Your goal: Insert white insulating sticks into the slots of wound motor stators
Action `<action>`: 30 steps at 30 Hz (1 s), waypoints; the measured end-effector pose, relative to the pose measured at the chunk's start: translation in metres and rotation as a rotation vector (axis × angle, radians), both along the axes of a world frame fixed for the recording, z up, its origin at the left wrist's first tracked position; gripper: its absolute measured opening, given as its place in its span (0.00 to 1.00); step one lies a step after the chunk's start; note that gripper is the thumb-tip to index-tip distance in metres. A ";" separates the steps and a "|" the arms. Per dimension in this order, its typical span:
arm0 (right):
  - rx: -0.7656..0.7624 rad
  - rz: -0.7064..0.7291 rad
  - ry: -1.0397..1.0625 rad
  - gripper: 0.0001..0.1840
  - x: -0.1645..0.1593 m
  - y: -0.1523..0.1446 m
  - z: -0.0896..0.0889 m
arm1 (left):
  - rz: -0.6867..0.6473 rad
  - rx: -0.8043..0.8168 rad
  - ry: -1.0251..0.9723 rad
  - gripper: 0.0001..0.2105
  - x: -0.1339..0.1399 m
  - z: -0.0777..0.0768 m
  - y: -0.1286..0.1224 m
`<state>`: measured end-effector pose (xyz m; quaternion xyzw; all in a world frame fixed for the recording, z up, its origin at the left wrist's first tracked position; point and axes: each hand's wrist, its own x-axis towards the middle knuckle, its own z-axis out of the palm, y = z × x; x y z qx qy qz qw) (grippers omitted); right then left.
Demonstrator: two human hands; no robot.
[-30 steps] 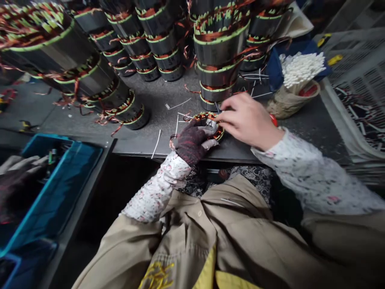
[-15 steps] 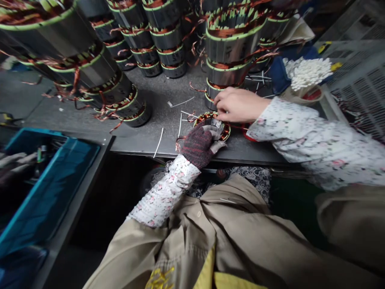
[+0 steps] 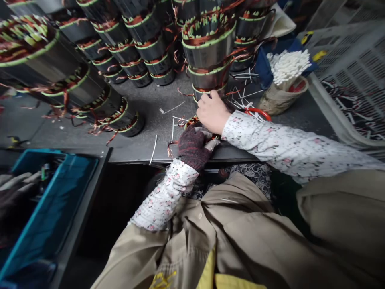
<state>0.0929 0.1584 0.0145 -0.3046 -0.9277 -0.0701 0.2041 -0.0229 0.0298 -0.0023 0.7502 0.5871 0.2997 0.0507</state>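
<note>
A small motor stator (image 3: 189, 121) with copper windings lies flat near the front edge of the dark table (image 3: 156, 100). My left hand (image 3: 192, 146), in a dark knitted glove, grips its near side. My bare right hand (image 3: 213, 112) rests on top of the stator, fingers curled over it and hiding most of it. Whether the right fingers pinch anything is hidden.
Stacks of wound stators (image 3: 207, 52) stand behind and to the left (image 3: 99, 96). A pot of white sleeves (image 3: 285, 84) is at the right, with loose white strips (image 3: 154, 144) on the table. A blue bin (image 3: 51, 192) sits at lower left, a grey crate (image 3: 355, 72) at right.
My right hand has moved left and nearer, onto the top of the stator, now covering it. My left hand has kept its grip. The view has shifted slightly.
</note>
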 end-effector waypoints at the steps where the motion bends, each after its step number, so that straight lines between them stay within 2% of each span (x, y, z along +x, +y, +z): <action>1: -0.012 0.011 -0.007 0.23 -0.002 0.000 0.001 | 0.002 0.029 -0.005 0.10 0.001 0.000 -0.001; 5: -0.083 0.067 -0.020 0.20 0.013 -0.010 0.025 | -0.062 0.185 -0.001 0.09 0.001 -0.004 -0.006; 7: -0.120 0.079 0.048 0.16 0.036 -0.017 0.041 | -0.099 0.217 0.037 0.09 -0.002 -0.004 -0.007; 9: -0.156 0.087 0.153 0.20 0.067 -0.023 0.049 | -0.139 0.249 0.056 0.09 -0.008 -0.004 -0.008; 11: -0.184 0.036 0.208 0.26 0.105 -0.029 0.047 | -0.217 0.264 0.041 0.08 -0.016 -0.003 -0.006; 13: -0.198 -0.104 0.209 0.26 0.144 -0.034 0.035 | -0.315 0.226 0.000 0.08 -0.024 -0.002 -0.003; 15: -0.210 -0.295 0.225 0.19 0.177 -0.036 0.019 | -0.347 0.177 -0.065 0.08 -0.028 -0.001 0.000; 17: -0.200 -0.494 0.342 0.10 0.197 -0.031 0.006 | -0.320 0.163 -0.104 0.09 -0.027 -0.001 0.001; 19: -0.137 -0.639 0.521 0.06 0.204 -0.020 -0.002 | -0.285 0.200 -0.065 0.08 -0.020 -0.001 0.001; 21: -0.051 -0.678 0.658 0.03 0.200 -0.004 -0.005 | -0.258 0.276 0.026 0.07 -0.012 -0.001 -0.001; 24: -0.006 -0.638 0.694 0.04 0.191 0.018 -0.002 | -0.233 0.391 0.087 0.06 -0.004 -0.001 -0.002; 26: -0.007 -0.619 0.702 0.05 0.190 0.023 0.000 | -0.246 0.397 0.079 0.07 -0.004 -0.002 -0.001; 28: -0.032 -0.582 0.766 0.05 0.192 0.017 0.003 | -0.263 0.364 0.080 0.08 -0.005 -0.003 0.000; 30: -0.057 -0.507 0.868 0.05 0.191 -0.002 0.005 | -0.255 0.350 0.101 0.09 -0.004 -0.003 0.001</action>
